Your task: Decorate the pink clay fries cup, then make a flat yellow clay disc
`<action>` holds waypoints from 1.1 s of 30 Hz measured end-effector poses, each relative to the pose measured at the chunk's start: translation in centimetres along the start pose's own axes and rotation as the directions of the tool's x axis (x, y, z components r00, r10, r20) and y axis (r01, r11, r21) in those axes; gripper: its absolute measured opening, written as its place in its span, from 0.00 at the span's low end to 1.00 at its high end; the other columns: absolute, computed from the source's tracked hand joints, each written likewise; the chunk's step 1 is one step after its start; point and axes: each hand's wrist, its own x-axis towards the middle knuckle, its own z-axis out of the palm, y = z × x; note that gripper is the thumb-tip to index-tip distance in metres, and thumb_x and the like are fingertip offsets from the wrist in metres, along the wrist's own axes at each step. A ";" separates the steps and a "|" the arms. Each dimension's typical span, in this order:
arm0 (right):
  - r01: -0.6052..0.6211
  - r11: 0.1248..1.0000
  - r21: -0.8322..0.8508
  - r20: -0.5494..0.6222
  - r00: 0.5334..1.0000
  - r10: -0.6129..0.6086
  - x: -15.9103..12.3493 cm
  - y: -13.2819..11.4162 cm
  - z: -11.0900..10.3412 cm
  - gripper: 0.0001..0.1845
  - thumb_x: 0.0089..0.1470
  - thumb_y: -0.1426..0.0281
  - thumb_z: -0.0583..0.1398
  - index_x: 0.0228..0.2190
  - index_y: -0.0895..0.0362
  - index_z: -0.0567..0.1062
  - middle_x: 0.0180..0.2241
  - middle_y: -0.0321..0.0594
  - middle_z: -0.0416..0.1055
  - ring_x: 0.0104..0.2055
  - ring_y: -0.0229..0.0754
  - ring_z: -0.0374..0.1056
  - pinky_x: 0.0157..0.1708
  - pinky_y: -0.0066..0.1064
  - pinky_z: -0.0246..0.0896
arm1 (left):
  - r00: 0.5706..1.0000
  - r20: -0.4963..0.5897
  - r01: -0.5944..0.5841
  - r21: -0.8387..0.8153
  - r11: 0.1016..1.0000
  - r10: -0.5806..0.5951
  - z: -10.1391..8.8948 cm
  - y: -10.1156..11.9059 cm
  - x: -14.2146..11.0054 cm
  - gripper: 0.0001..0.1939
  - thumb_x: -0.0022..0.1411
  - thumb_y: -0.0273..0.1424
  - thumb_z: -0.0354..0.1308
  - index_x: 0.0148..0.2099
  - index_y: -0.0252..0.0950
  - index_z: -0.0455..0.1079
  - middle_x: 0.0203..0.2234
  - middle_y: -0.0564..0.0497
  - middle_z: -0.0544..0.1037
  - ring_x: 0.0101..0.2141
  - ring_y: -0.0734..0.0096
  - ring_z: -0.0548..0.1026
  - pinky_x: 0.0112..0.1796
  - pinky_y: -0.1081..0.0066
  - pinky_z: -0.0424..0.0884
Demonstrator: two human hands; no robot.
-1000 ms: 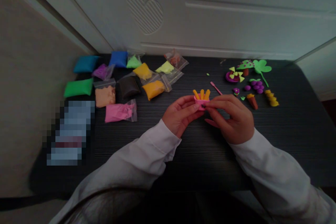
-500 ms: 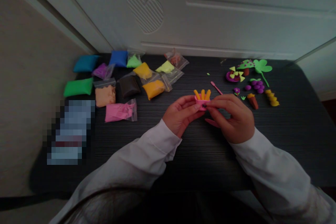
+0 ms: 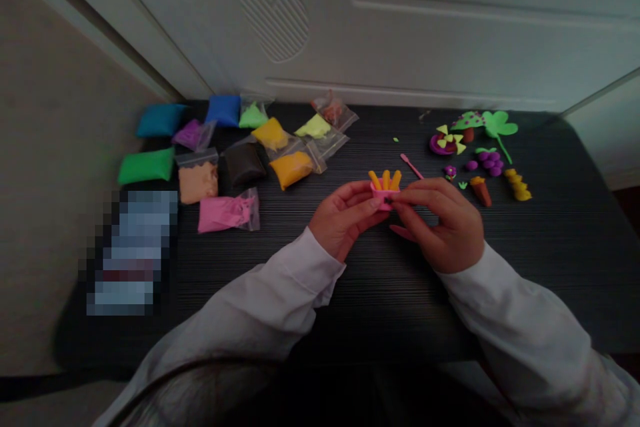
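Observation:
A small pink clay cup (image 3: 381, 197) with several orange clay sticks (image 3: 386, 180) standing in it, like a fries box, is held in my left hand (image 3: 341, 219). My left thumb lies across its front and the fingers are behind. My right hand (image 3: 443, 223) is closed in a pinch, its fingertips touching a small black clay piece (image 3: 388, 200) on the cup's front. Beneath the right hand lies a pink tool (image 3: 401, 233), partly hidden. Just beyond that hand is a thin pink tool (image 3: 411, 165).
Clay packets, among them a pink packet (image 3: 225, 212), a black packet (image 3: 245, 164) and an orange packet (image 3: 291, 169), lie at left on the black table (image 3: 240, 293). A blurred phone-like object (image 3: 133, 250) sits nearer. At right are clay figures, including purple grapes (image 3: 490, 163) and a green flower (image 3: 500, 125).
The view has shifted very slightly. Both hands keep their hold at the cup, and the right fingertips stay on the black piece.

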 end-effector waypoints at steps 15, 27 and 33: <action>-0.004 1.000 -0.010 0.009 1.000 0.004 -0.1 0.1 0.0 0.10 0.47 0.74 0.56 0.34 0.53 0.72 0.31 0.39 0.68 0.34 0.38 0.66 0.34 0.34 0.63 | 1.000 -0.012 0.022 -0.001 1.000 -0.022 0.0 0.1 0.0 0.10 0.47 0.21 0.58 0.35 0.34 0.67 0.29 0.53 0.75 0.29 0.77 0.73 0.39 0.70 0.67; 0.020 1.000 -0.021 0.001 1.000 -0.020 -0.1 0.0 0.0 0.11 0.47 0.74 0.56 0.35 0.53 0.72 0.31 0.39 0.69 0.34 0.39 0.66 0.33 0.34 0.64 | 1.000 -0.007 0.012 0.012 1.000 -0.012 0.1 0.0 0.0 0.10 0.47 0.22 0.58 0.35 0.34 0.67 0.29 0.53 0.75 0.29 0.77 0.73 0.38 0.70 0.67; 0.018 0.999 -0.029 0.004 1.000 -0.018 0.0 -0.1 0.0 0.11 0.46 0.74 0.56 0.35 0.53 0.72 0.31 0.40 0.69 0.34 0.39 0.66 0.33 0.34 0.64 | 1.000 -0.005 0.005 0.020 1.000 -0.005 0.1 0.0 -0.1 0.09 0.47 0.22 0.58 0.35 0.35 0.67 0.30 0.53 0.75 0.29 0.77 0.73 0.39 0.69 0.67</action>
